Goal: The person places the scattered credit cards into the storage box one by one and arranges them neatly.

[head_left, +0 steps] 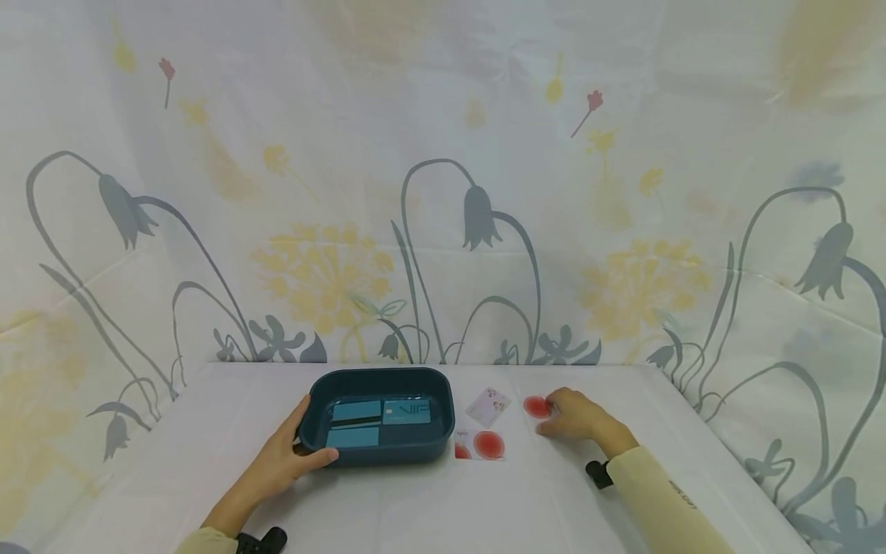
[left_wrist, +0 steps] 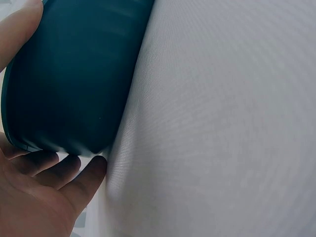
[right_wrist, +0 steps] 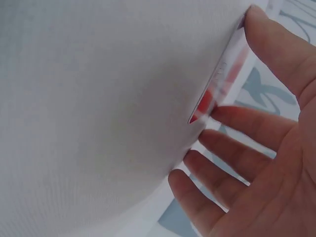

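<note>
A dark teal plastic box (head_left: 394, 455) rests on the table, also in the left wrist view. My left hand (head_left: 284, 458) grips its left end, thumb along the front wall and fingers against the end. Blue cards lie flat inside; one (head_left: 406, 412) carries large letters, another (head_left: 356, 422) a dark stripe. Right of the box, my right hand (head_left: 581, 419) pinches a white card with a red circle (head_left: 536, 406) at the table surface. In the right wrist view, thumb and index finger (right_wrist: 252, 123) are at the two ends of this card (right_wrist: 201, 107).
Between box and right hand lie a pale lilac card (head_left: 488, 407), turned at an angle, and a red-and-white card (head_left: 488, 445) close to the box. A white cloth (head_left: 415, 508) covers the table. A flower-printed curtain (head_left: 443, 115) hangs behind its far edge.
</note>
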The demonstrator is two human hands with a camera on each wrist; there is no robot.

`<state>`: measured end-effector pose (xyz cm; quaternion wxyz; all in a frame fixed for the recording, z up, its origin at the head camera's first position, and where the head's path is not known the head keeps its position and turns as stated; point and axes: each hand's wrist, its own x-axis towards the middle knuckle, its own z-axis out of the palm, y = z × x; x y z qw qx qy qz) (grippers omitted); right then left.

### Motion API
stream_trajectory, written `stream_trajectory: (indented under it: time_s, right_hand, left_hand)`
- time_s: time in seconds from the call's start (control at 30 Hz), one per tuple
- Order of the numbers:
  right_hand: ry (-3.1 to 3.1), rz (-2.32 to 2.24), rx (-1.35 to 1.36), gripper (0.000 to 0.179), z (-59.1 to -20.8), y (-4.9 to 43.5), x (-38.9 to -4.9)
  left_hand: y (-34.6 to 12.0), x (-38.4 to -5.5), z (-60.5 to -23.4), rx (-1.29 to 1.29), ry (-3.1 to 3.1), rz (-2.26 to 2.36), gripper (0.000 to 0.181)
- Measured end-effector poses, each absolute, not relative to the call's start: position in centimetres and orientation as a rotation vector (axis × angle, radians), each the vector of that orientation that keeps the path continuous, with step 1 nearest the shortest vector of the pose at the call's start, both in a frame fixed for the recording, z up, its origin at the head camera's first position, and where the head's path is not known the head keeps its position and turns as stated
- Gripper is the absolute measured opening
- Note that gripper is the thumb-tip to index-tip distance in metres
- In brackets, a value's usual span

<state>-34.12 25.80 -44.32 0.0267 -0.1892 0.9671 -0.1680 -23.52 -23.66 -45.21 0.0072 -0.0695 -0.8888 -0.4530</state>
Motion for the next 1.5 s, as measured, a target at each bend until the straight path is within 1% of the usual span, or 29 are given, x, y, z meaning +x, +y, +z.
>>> stream_trajectory:
  time_s: [0.1, 0.17, 0.3, 0.5, 0.6, 0.87, 1.13, 1.33, 1.5]
  right_hand:
    - [2.957, -0.541, -0.695, 0.05, -43.9, 26.1, -33.9]
    - [2.925, -0.563, -0.699, 0.05, -43.7, 26.3, -33.8]
    - [2.896, -0.58, -0.6, 0.049, -43.5, 26.5, -33.7]
    - [2.947, -0.526, -0.462, 0.036, -43.4, 26.6, -33.9]
    - [2.941, -0.554, -0.433, 0.033, -43.4, 26.6, -33.9]
    - [2.894, -0.69, -0.386, 0.04, -43.6, 26.6, -33.8]
    - [2.901, -0.762, -0.459, 0.048, -44.1, 27.0, -33.9]
    - [2.937, -0.784, -0.553, 0.038, -44.3, 27.1, -34.0]
    - [2.927, -0.847, -0.503, 0.032, -44.6, 27.1, -34.1]
  left_hand:
    - [-23.7, -23.5, -45.2, -0.223, -2.771, -1.422, 0.11]
    - [-23.7, -23.5, -45.2, -0.226, -2.769, -1.418, 0.11]
    - [-23.7, -23.5, -45.3, -0.231, -2.768, -1.409, 0.11]
    - [-23.7, -23.6, -45.5, -0.227, -2.761, -1.396, 0.11]
    - [-23.8, -23.6, -45.6, -0.225, -2.759, -1.395, 0.11]
    - [-23.7, -23.6, -45.6, -0.215, -2.759, -1.413, 0.111]
    - [-23.7, -23.6, -45.7, -0.214, -2.763, -1.415, 0.112]
    - [-23.7, -23.6, -45.6, -0.211, -2.763, -1.428, 0.111]
    - [-23.7, -23.5, -45.4, -0.227, -2.765, -1.398, 0.111]
